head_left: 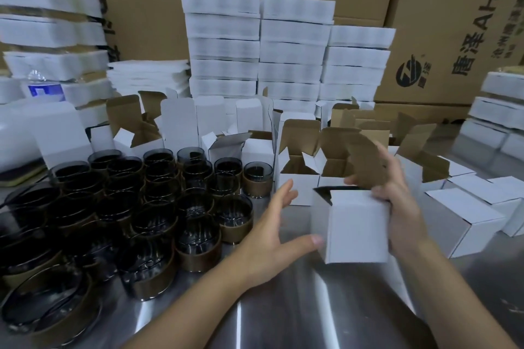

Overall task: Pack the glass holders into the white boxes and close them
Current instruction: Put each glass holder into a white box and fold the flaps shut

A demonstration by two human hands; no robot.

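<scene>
1. Right hand (398, 204): grips a white box (357, 225) from its right side. The fingers are curled over the box's top edge, where a brown-lined flap shows only as a blur.
2. Left hand (270, 225): spread, fingers straight, holding nothing. The thumb tip is at the lower left edge of the held box; whether it touches cannot be told.
3. Held box: upright, between the two hands, just above the table (283, 309), a bare metal top.
4. Glass holders (158, 207): many dark glass cups with brown bands, massed in rows on the table to the left of the left hand, the nearest just beside its wrist.
5. Open boxes (300, 176): white outside, brown inside, flaps up, standing just behind the hands.
6. Closed boxes (467, 217): white, lying to the right of the right hand.
7. Flat stacks (255, 45): white folded blanks piled high at the rear centre, with more at both sides.
8. Cartons (453, 22): brown cardboard wall at the back. Printed sideways are "唐泽AH4.0" and a round dark logo; the smaller characters are unreadable.
9. Bottle (45, 89): clear with a blue label, far left, text illegible.
</scene>
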